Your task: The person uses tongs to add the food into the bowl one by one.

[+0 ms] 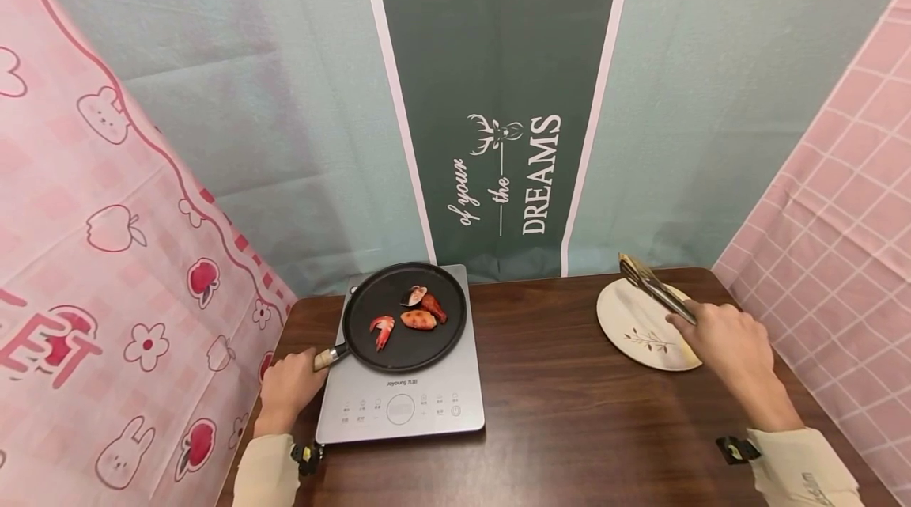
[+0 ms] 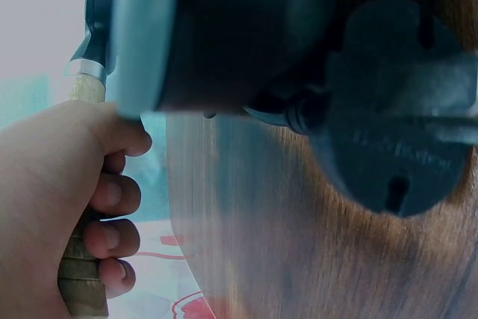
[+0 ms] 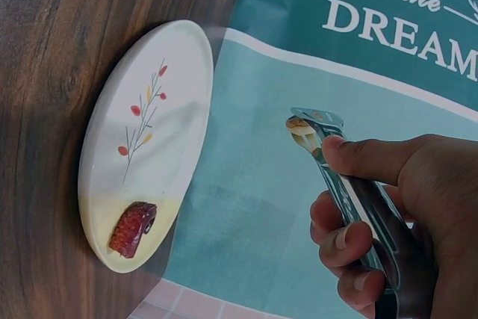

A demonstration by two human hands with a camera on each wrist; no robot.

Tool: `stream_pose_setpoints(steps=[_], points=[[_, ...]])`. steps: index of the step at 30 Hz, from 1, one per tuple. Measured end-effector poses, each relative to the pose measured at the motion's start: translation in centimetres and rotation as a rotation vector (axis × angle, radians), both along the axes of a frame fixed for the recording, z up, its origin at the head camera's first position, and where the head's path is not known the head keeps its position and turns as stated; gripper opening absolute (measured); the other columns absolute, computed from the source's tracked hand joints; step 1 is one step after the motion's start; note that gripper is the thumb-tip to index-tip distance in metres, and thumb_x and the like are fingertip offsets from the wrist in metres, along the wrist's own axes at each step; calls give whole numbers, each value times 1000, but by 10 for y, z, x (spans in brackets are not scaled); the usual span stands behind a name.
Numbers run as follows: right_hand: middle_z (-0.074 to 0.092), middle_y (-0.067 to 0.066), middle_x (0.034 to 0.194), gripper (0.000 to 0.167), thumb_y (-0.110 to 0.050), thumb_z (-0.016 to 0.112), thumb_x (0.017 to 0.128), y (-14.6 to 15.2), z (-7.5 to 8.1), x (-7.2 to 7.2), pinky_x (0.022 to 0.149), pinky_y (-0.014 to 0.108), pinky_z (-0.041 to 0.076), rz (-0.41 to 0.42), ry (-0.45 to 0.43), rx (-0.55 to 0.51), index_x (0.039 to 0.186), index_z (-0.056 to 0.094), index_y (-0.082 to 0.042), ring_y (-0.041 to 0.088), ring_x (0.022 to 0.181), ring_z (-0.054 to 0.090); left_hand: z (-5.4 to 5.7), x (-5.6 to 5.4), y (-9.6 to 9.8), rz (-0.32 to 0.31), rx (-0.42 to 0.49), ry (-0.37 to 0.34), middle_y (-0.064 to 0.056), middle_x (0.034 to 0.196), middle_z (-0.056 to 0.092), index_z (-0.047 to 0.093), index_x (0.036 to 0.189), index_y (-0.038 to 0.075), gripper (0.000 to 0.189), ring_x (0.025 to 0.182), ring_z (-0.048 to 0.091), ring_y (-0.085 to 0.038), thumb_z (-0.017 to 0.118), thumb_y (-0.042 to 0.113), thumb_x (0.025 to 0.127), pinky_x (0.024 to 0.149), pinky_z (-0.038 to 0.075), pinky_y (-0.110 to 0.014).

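Frying pan [image 1: 366, 297] has a smooth, matt black cooking surface; its handle [image 2: 82, 285] looks wooden, with visible grain, below a shiny metal collar [image 2: 88, 68]. Tongs [image 3: 364, 203]: smooth, polished metal with bright reflections. Plate [image 3: 170, 128] smooth with a soft gloss, induction cooktop [image 1: 463, 392] smooth and silvery, tabletop [image 1: 548, 357] wood-grained with slight sheen, backdrop [image 1: 313, 104] matt, creased cloth.

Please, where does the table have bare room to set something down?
The table is bare between the cooker and the plate, and in front of the plate. Crowded: the left, where the left grip holds the frying pan on the cooker; and around the plate, where the right grip holds tongs.
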State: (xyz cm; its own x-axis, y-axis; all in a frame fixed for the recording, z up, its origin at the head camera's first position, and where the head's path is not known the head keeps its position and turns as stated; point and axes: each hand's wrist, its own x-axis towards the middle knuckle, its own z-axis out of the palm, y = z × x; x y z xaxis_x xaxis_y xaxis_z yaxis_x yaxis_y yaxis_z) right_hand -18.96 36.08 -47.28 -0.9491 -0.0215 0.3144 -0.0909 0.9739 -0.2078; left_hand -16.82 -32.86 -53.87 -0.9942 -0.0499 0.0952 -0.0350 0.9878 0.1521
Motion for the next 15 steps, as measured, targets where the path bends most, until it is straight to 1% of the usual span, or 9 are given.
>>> stream_pose_setpoints(steps=[5,10,15], points=[[66,41,85,43,-35,78,94,-3,1,1,47,63,40,2,9,1,120,73,0,58,61,60,0,0,0,0,7,4,-15,69,65,60,81,7,27,58,62,-38,75,26,91,53,46,-54],[65,41,83,41,-34,79,94,-7,4,2,46,62,39,9,20,-2,119,74,-2,58,60,59,0,0,0,-4,10,2,-13,66,62,58,80,8,28,55,60,-35,75,27,92,53,46,-53],[65,40,82,41,-35,77,95,-11,7,4,46,61,39,12,0,-1,120,73,-3,56,60,60,-1,0,-1,-5,10,7,-14,67,64,58,80,8,28,57,61,-37,75,27,91,53,46,-54]])
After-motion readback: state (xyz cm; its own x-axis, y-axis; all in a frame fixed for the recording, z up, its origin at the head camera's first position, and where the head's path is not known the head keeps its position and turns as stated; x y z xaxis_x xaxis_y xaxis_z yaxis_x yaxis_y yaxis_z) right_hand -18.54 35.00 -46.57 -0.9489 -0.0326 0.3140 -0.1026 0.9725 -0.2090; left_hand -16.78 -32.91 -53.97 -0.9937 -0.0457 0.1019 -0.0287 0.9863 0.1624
